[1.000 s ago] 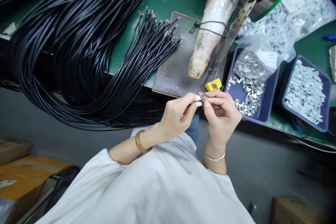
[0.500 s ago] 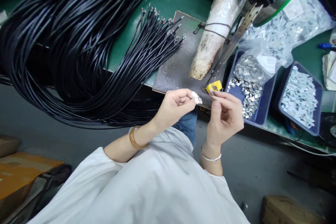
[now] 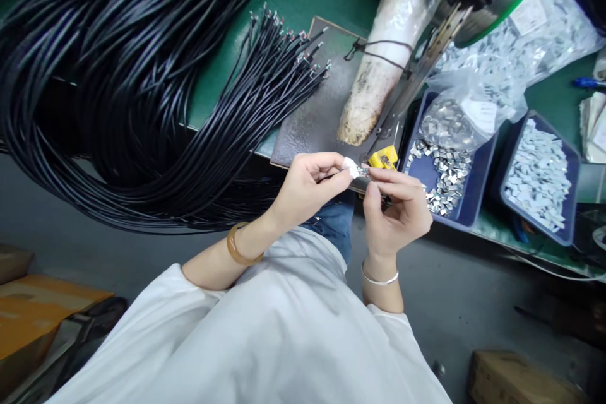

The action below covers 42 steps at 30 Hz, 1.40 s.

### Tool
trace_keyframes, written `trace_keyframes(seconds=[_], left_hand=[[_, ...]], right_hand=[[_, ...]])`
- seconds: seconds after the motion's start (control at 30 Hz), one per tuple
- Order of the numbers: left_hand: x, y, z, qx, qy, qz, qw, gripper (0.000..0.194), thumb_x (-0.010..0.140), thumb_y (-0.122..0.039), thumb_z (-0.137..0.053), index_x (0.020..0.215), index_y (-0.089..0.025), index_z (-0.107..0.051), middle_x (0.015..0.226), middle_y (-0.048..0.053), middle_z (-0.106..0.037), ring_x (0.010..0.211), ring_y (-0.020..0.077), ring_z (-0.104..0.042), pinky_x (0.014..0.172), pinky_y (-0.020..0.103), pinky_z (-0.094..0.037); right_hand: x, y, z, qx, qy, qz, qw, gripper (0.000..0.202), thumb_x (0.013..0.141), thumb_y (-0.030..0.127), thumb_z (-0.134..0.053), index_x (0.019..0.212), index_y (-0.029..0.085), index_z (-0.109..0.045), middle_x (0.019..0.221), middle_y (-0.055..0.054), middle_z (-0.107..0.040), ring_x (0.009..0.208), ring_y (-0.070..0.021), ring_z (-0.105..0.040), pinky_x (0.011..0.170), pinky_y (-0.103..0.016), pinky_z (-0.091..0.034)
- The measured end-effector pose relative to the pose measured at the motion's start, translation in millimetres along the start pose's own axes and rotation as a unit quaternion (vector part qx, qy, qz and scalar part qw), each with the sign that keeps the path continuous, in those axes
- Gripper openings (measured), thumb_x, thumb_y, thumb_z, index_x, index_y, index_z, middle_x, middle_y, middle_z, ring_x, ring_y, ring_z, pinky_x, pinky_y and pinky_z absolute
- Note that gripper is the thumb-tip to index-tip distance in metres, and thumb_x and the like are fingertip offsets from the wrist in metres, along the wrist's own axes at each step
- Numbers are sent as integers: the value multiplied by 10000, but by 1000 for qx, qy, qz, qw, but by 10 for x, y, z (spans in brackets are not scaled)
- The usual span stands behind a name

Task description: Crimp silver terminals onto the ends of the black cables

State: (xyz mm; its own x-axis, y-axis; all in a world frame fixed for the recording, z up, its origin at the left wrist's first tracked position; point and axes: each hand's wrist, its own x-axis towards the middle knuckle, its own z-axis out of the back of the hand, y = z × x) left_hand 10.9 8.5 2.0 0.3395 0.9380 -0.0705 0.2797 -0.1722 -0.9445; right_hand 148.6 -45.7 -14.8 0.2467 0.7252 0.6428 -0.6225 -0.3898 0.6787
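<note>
My left hand is closed in a pinch, with white wrapping at its fingertips. Thin wire ends of a cable stick out from that pinch; the rest of the cable is hidden by the hand. My right hand meets them from the right, thumb and fingers bent together. Whatever it pinches is too small to make out. Just behind the fingertips sits a yellow block, below a pointed metal bar of the bench device.
A large bundle of black cables covers the left of the green bench. A white wrapped tube slants over a grey plate. To the right stand blue trays of small metal shells and pale pieces, with plastic bags behind.
My right hand has moved a little left, bringing its fingertips up to the wire ends at my left hand. The gap between the hands has closed.
</note>
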Motion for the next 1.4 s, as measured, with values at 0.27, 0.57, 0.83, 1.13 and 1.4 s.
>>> trace_keyframes(seconds=[0.27, 0.57, 0.83, 1.13, 1.4], left_hand=[[30, 42, -46, 49, -48, -18, 998, 78, 746, -177, -722, 695, -120, -705, 650, 4, -654, 580, 73, -544, 533, 167, -446], [55, -15, -67, 103, -69, -47, 991, 83, 770, -169, -708, 698, -132, -719, 553, -22, -553, 514, 63, -442, 456, 166, -346], [55, -49, -55, 111, -62, -55, 990, 105, 766, -170, -700, 674, -124, -722, 555, -21, -540, 502, 56, -398, 442, 175, -299], [61, -62, -67, 117, -42, -58, 991, 90, 761, -161, -685, 680, -124, -673, 509, -74, -365, 463, 29, -228, 397, 170, -180], [50, -30, -59, 119, -37, -57, 991, 98, 765, -169, -664, 679, -129, -641, 507, -76, -343, 460, 33, -217, 399, 179, -154]], right_hand=[[21, -83, -29, -103, -2, 102, 989, 192, 842, 99, -706, 936, 250, -633, 1006, -12, -778, 885, -174, -754, 784, -341, -619], [90, -69, -56, -106, -3, 99, 989, 205, 849, 110, -704, 979, 259, -648, 1045, -20, -764, 914, -190, -743, 794, -370, -634], [90, -48, -47, -108, -4, 101, 989, 210, 829, 105, -725, 954, 252, -643, 1031, -22, -760, 909, -179, -736, 792, -347, -637], [119, -17, -29, -128, -4, 92, 987, 201, 834, 125, -735, 960, 274, -686, 987, -5, -756, 877, -185, -740, 786, -353, -638], [55, -16, -38, -108, -10, 97, 989, 235, 797, 77, -733, 926, 243, -629, 1032, -25, -760, 879, -162, -738, 737, -300, -648]])
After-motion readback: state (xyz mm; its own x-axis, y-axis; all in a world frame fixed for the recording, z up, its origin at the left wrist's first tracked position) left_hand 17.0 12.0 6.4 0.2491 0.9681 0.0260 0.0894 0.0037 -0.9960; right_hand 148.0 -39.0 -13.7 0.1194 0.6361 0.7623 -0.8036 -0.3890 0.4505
